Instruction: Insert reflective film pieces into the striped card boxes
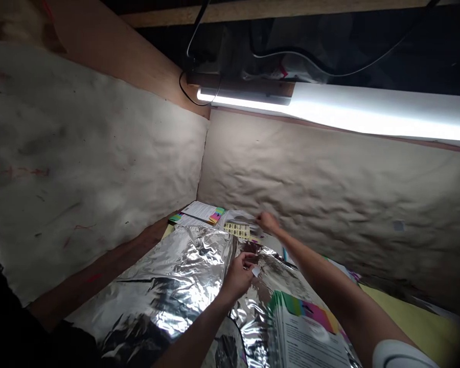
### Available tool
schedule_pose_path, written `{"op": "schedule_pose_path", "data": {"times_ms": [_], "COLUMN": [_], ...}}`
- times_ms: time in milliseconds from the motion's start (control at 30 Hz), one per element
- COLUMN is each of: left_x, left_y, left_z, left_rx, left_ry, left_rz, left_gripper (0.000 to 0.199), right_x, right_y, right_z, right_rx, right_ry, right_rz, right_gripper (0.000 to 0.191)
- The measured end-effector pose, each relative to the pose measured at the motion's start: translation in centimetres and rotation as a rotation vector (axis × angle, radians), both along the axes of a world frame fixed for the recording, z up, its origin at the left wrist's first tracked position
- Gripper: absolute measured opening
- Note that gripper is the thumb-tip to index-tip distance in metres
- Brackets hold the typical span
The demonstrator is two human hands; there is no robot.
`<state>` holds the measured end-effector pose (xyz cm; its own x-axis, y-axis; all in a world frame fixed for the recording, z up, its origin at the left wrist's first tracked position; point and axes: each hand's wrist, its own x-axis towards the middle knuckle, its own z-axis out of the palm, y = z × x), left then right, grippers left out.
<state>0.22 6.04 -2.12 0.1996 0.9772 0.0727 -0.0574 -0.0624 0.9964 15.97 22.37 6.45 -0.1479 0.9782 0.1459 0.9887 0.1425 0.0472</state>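
Note:
My left hand point(237, 278) hovers over the silver foil sheeting point(187, 266), thumb and finger pinched on a small white paper piece point(256, 271). Farther back, my right hand point(268, 223) is closed at the edge of some translucent plastic point(239, 215); what its fingers hold, if anything, is too small to make out. Just left of that hand lies a yellow sheet with rows of small dark labels point(236, 230). A stack of printed leaflets point(310, 337) with colourful corners, seemingly in clear sleeves, rests on the foil below my right forearm.
More printed leaflets point(203, 211) lie at the back left corner. Yellow sheeting point(402, 317) covers the right side. Paper-covered walls point(329, 189) enclose the back and left, with a lit tube lamp point(245, 99) and hanging cables point(302, 53) overhead.

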Motion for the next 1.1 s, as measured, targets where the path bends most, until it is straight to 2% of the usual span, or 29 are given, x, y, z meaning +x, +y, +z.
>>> {"op": "schedule_pose_path", "data": {"times_ms": [133, 200, 267, 333, 367, 467, 533, 600, 633, 733, 800, 867, 933, 1000, 1100], "left_x": [-0.1, -0.2, -0.3, -0.5, -0.6, -1.1, -1.3, -1.2, -1.0, 0.0, 0.8, 1.6, 2.4, 3.2, 4.3], "left_y": [0.0, -0.1, -0.2, -0.5, -0.8, -2.0, -3.1, -4.1, -4.6, -5.8, -6.5, -7.1, -7.9, -8.8, -10.3], "left_z": [0.0, 0.1, 0.4, 1.0, 1.5, 3.5, 5.1, 6.3, 6.7, 7.2, 7.1, 6.9, 6.6, 6.2, 5.1], "left_rx": [0.010, 0.046, 0.082, 0.162, 0.246, 0.612, 0.813, 0.894, 0.878, 0.630, 0.414, 0.292, 0.275, 0.316, 0.342], "left_ry": [0.044, 0.087, 0.120, 0.165, 0.205, 0.361, 0.446, 0.487, 0.488, 0.416, 0.367, 0.367, 0.422, 0.502, 0.644], "left_rz": [0.017, 0.039, 0.041, 0.098, 0.167, 0.382, 0.360, 0.170, 0.030, -0.411, -0.567, -0.599, -0.569, -0.492, -0.340], "left_gripper": [0.036, 0.036, 0.037, 0.044, 0.051, 0.076, 0.086, 0.080, 0.068, 0.026, 0.022, 0.028, 0.028, 0.025, 0.020], "right_x": [0.6, 1.4, 2.9, 4.8, 5.9, 9.0, 10.8, 12.5, 13.3, 16.1, 18.3, 20.7, 23.1, 25.3, 27.8], "right_y": [-0.4, -1.9, -4.6, -8.5, -10.8, -18.8, -24.3, -29.2, -31.3, -36.3, -38.4, -39.8, -40.7, -41.0, -40.7], "right_z": [3.7, 5.6, 7.2, 8.5, 9.0, 9.8, 9.9, 9.7, 9.4, 8.1, 6.7, 4.9, 2.8, 0.7, -2.2], "right_rx": [0.106, 0.185, 0.260, 0.316, 0.329, 0.278, 0.202, 0.140, 0.117, 0.090, 0.076, 0.039, -0.016, -0.051, -0.078], "right_ry": [0.072, 0.084, 0.081, 0.065, 0.060, 0.152, 0.312, 0.477, 0.559, 0.841, 1.028, 1.177, 1.258, 1.249, 1.148], "right_rz": [0.005, 0.001, 0.010, 0.024, 0.045, 0.216, 0.304, 0.256, 0.190, -0.045, -0.193, -0.318, -0.412, -0.465, -0.474], "right_gripper": [0.025, 0.023, 0.022, 0.021, 0.020, 0.019, 0.022, 0.026, 0.029, 0.036, 0.044, 0.053, 0.057, 0.057, 0.053]}}
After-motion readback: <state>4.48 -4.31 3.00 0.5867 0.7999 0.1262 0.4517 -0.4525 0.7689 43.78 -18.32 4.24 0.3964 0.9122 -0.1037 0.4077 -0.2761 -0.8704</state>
